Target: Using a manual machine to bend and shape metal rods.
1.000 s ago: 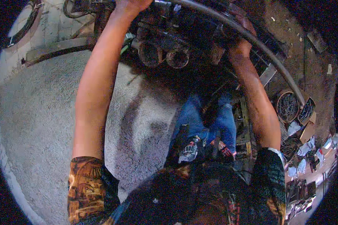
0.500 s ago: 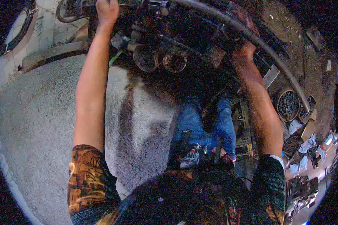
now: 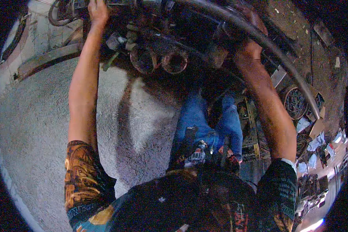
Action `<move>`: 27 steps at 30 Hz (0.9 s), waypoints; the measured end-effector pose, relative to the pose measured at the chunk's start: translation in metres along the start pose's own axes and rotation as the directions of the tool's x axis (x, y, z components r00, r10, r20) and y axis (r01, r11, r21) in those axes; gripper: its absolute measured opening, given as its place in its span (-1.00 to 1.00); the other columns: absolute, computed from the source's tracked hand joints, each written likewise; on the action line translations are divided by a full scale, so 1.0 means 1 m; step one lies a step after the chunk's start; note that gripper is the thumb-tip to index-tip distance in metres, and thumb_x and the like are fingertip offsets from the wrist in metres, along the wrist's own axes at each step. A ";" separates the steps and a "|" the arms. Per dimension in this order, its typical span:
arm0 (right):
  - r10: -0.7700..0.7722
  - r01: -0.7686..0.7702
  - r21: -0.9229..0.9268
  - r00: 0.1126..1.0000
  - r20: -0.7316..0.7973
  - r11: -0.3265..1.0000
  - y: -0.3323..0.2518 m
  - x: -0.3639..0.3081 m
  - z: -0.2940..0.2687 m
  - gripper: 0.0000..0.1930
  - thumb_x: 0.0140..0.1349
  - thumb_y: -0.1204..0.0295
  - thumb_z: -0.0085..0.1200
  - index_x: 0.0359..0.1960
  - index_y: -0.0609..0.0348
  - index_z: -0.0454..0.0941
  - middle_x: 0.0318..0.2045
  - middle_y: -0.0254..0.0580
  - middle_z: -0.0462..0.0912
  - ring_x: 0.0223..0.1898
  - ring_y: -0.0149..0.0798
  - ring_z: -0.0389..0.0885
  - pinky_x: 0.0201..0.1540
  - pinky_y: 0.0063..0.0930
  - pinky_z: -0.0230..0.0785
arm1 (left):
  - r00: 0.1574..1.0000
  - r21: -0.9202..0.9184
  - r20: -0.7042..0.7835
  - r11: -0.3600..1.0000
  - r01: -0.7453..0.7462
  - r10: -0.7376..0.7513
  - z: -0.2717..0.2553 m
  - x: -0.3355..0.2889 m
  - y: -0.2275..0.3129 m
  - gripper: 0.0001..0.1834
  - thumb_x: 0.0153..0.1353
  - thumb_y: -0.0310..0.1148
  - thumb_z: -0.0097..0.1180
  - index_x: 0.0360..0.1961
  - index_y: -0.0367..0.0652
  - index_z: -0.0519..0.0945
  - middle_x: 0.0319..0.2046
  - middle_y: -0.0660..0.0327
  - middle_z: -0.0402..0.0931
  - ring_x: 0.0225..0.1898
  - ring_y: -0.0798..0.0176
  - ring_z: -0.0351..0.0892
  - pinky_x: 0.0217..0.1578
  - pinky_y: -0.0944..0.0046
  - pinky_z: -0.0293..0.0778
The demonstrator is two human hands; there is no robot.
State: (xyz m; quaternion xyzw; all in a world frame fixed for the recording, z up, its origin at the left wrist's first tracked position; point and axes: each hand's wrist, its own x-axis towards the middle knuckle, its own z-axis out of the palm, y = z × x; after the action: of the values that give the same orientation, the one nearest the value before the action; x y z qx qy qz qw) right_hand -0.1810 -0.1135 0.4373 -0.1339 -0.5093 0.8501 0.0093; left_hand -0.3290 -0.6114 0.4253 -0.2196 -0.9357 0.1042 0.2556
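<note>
My left hand [image 3: 98, 12] reaches to the top edge of the view, at the left end of a dark machine. It looks closed, but its fingers are partly cut off and what they hold is hidden. My right hand [image 3: 253, 48] is at the machine's right side, beneath a thick curved grey pipe or hose [image 3: 274, 43]. Its fingers are lost in shadow and blur. Between my arms, two round metal ends [image 3: 174, 62] face me from the underside of the machine. A small grey block-like part [image 3: 115, 41] sits left of them.
Rough grey concrete [image 3: 38, 116] spreads at the left, with a raised curved edge [image 3: 50, 60] beyond it. My jeans-clad legs [image 3: 195, 116] are below the machine. On the right lie a round basket-like container of wiry pieces [image 3: 295, 102], scraps and crumpled white pieces [image 3: 316, 143].
The machine parts and my left arm appear slightly further left in the view. My left hand also sits a little higher. My right hand stays at nearly the same place.
</note>
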 end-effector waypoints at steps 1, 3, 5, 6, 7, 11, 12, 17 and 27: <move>-0.029 0.027 -0.074 0.999 -0.023 0.997 -0.008 -0.013 -0.030 -0.68 0.28 0.24 -0.09 -0.13 0.21 0.54 -0.28 -0.25 0.61 -0.23 -0.27 0.56 -0.10 -0.37 0.41 | 1.000 -0.009 -0.027 1.000 -0.005 0.004 -0.001 0.003 0.010 -0.81 0.08 -0.53 -0.07 -0.24 -0.24 0.49 -0.46 -0.07 0.44 -0.40 -0.18 0.41 -0.38 -0.10 0.31; -0.042 0.042 0.005 0.998 0.037 0.999 0.019 0.014 0.013 -0.68 0.27 0.24 -0.10 -0.12 0.20 0.53 -0.27 -0.24 0.60 -0.22 -0.25 0.56 -0.09 -0.36 0.41 | 0.999 0.164 0.020 0.985 -0.050 0.047 -0.050 -0.006 -0.115 -0.88 0.10 -0.51 -0.07 -0.31 -0.23 0.46 -0.45 -0.09 0.43 -0.37 -0.19 0.40 -0.37 -0.12 0.31; -0.077 0.079 -0.065 0.997 0.026 0.995 0.033 0.012 0.002 -0.67 0.27 0.23 -0.11 -0.12 0.20 0.53 -0.27 -0.23 0.60 -0.21 -0.24 0.56 -0.09 -0.35 0.40 | 0.999 0.180 0.026 0.982 -0.051 0.047 -0.040 -0.009 -0.115 -0.94 0.12 -0.49 -0.07 -0.38 -0.22 0.44 -0.43 -0.11 0.42 -0.34 -0.20 0.40 -0.35 -0.13 0.31; -0.110 0.109 -0.173 0.994 -0.002 0.979 0.038 0.017 -0.024 -0.67 0.27 0.23 -0.11 -0.11 0.20 0.53 -0.26 -0.22 0.60 -0.21 -0.23 0.56 -0.08 -0.34 0.40 | 0.999 0.070 -0.017 0.997 -0.042 0.043 -0.003 -0.011 -0.061 -0.91 0.15 -0.45 -0.09 -0.35 -0.22 0.44 -0.44 -0.10 0.41 -0.36 -0.20 0.38 -0.36 -0.14 0.29; -0.134 0.132 -0.204 0.991 0.005 0.970 0.042 0.020 -0.023 -0.67 0.27 0.23 -0.11 -0.11 0.20 0.53 -0.26 -0.21 0.60 -0.20 -0.22 0.56 -0.08 -0.34 0.40 | 0.997 0.039 -0.042 0.998 -0.056 0.058 -0.014 -0.009 -0.050 -0.87 0.18 -0.41 -0.11 -0.32 -0.21 0.44 -0.45 -0.09 0.40 -0.38 -0.21 0.37 -0.37 -0.15 0.28; -0.227 0.227 -0.311 0.973 0.036 0.923 0.058 0.026 -0.017 -0.66 0.27 0.22 -0.13 -0.10 0.19 0.52 -0.25 -0.18 0.60 -0.19 -0.19 0.56 -0.06 -0.31 0.39 | 0.968 -0.045 -0.160 0.978 -0.203 0.193 -0.016 -0.013 -0.072 -0.78 0.23 -0.31 -0.13 -0.19 -0.20 0.43 -0.18 -0.14 0.45 -0.08 -0.21 0.40 -0.20 -0.18 0.37; -0.250 0.250 -0.335 0.967 0.045 0.909 0.062 0.034 -0.016 -0.65 0.27 0.21 -0.13 -0.10 0.19 0.52 -0.25 -0.18 0.59 -0.19 -0.18 0.56 -0.06 -0.31 0.39 | 0.979 -0.057 -0.137 0.985 -0.162 0.153 -0.020 -0.014 -0.078 -0.76 0.24 -0.30 -0.16 -0.15 -0.19 0.41 -0.15 -0.13 0.43 -0.05 -0.21 0.37 -0.16 -0.16 0.33; -0.367 0.368 -0.475 0.925 0.099 0.799 0.072 0.040 -0.017 -0.64 0.27 0.20 -0.15 -0.09 0.19 0.51 -0.24 -0.14 0.59 -0.17 -0.14 0.55 -0.04 -0.28 0.38 | 0.997 -0.140 -0.034 0.988 0.066 -0.072 -0.028 -0.015 -0.078 -0.62 0.32 -0.21 -0.29 0.06 -0.18 0.30 0.03 -0.10 0.32 0.11 -0.17 0.24 0.04 -0.06 0.17; -0.552 0.534 -0.698 0.800 0.235 0.477 0.077 0.028 -0.013 -0.61 0.26 0.17 -0.18 -0.07 0.18 0.50 -0.21 -0.07 0.58 -0.13 -0.06 0.55 0.00 -0.22 0.36 | 0.940 -0.311 0.088 0.888 0.340 -0.329 -0.048 -0.006 -0.036 -0.45 0.41 -0.11 -0.45 0.30 -0.17 0.19 0.25 -0.04 0.20 0.30 -0.08 0.08 0.29 0.07 -0.06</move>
State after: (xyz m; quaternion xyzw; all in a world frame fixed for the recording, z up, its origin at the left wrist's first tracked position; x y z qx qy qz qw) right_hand -0.1958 -0.1349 0.3580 0.0324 -0.8217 0.5211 0.2285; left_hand -0.3126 -0.6421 0.4746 -0.0921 -0.9679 -0.0916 0.2151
